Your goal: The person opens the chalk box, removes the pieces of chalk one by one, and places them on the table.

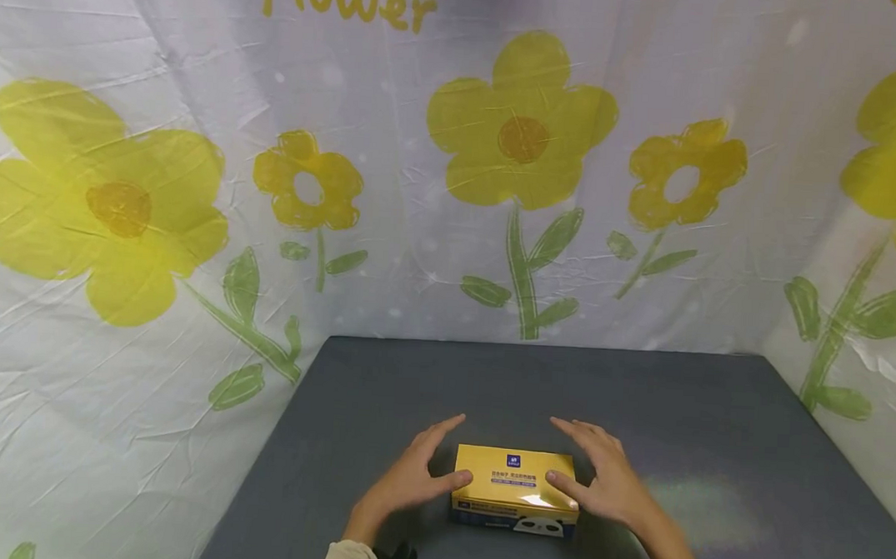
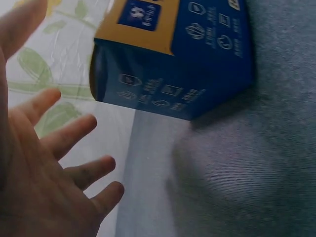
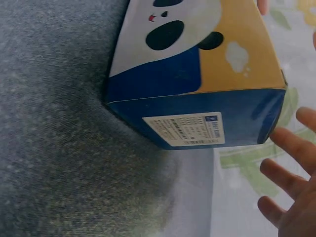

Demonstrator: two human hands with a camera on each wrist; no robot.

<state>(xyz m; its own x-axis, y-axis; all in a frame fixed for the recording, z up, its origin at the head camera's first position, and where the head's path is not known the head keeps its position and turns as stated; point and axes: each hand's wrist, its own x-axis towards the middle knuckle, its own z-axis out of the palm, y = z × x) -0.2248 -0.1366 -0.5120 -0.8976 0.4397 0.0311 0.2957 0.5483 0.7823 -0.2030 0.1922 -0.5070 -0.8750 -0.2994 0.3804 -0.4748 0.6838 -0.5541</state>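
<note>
A yellow and blue cardboard box point(image 1: 514, 482) with a panda face on its front lies on the dark grey table. My left hand point(image 1: 417, 477) is held at the box's left end, fingers spread, its thumb tip over the edge of the top in the head view. At the opposite end, my right hand point(image 1: 610, 478) mirrors it with fingers extended. The left wrist view shows a gap between the left hand point(image 2: 54, 163) and the box's blue end point(image 2: 143, 79). A white barcode label point(image 3: 185, 129) is on the right end, where one right fingertip appears close to the corner; contact cannot be told.
The dark grey tabletop point(image 1: 414, 378) extends around the box. White fabric point(image 1: 390, 227) printed with yellow flowers hangs behind the table and along both sides.
</note>
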